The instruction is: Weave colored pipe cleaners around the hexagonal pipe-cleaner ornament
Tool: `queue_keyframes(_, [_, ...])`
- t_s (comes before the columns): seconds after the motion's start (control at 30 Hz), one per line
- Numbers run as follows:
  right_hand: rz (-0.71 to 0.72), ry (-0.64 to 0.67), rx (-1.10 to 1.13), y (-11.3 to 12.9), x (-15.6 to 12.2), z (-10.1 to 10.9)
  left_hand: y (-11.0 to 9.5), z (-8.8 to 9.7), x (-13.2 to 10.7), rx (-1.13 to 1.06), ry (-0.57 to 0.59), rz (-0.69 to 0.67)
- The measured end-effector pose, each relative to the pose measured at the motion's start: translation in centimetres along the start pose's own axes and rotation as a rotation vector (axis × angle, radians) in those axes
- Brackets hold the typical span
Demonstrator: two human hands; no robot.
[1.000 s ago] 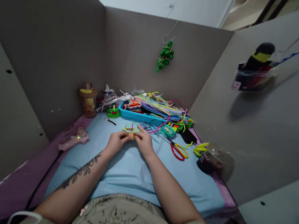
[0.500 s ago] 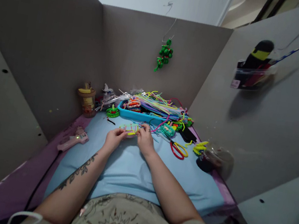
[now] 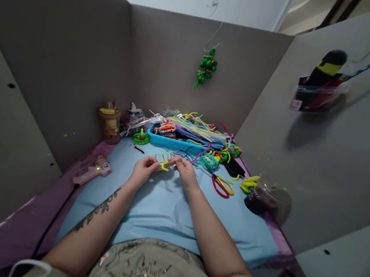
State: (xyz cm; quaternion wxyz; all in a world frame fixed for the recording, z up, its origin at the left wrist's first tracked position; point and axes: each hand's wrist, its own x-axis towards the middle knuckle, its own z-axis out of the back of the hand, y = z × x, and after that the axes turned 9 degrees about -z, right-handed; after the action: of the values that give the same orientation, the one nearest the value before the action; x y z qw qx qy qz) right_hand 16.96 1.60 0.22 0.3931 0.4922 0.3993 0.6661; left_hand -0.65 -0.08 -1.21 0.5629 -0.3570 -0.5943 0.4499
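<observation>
My left hand (image 3: 144, 169) pinches the near left side of a small pipe-cleaner piece (image 3: 164, 165) in green, pink and yellow. A bright yellow strand of it sticks out toward me. My right hand (image 3: 184, 171) is closed at its right end, thumb and forefinger together; the fingers partly cover the piece. Both hands are just above the blue cloth (image 3: 159, 210). Beyond them lies a teal fuzzy piece (image 3: 208, 160). Scissors (image 3: 221, 185) with red and yellow handles rest right of my right hand.
A blue tray (image 3: 177, 144) heaped with pipe cleaners (image 3: 200, 134) stands at the back. A pink glue gun (image 3: 94, 171) and a lidded cup (image 3: 110, 123) are at left. At right are a black phone-like object (image 3: 234, 167) and a dark-based clear container (image 3: 259, 200). Grey panels surround the table.
My right hand has shifted slightly right and down, its fingers drawn together. The yellow strand now stands out below the piece. The whole view has moved a little.
</observation>
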Motion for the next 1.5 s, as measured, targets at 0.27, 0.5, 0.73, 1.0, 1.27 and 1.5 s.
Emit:
queue_keyframes(0.27, [-0.042, -0.211, -0.196, -0.8, 0.1, -0.7, 0.1, 0.0, 0.1, -0.069, 0.033, -0.04])
queue_keyframes(0.5, [-0.163, -0.125, -0.071, -1.8, 0.4, -1.1, -0.2, -0.1, -0.1, -0.135, 0.076, -0.089])
queue_keyframes(0.73, [-0.046, -0.253, -0.156, -0.4, -0.6, -1.6, 0.0, -0.3, -0.3, -0.04, -0.019, -0.136])
queue_keyframes(1.0, [-0.107, -0.102, -0.17, -1.0, -0.4, -2.0, -0.5, -0.5, -0.6, -0.046, 0.086, -0.143])
queue_keyframes(1.27, [0.003, -0.169, -0.259, -1.1, -0.5, -2.6, -0.6, -0.4, -0.8, 0.139, 0.0, -0.238])
queue_keyframes(1.5, [0.193, -0.289, -0.535, -0.6, -0.8, -3.1, -0.7, -0.7, -1.2, 0.119, 0.215, 0.012])
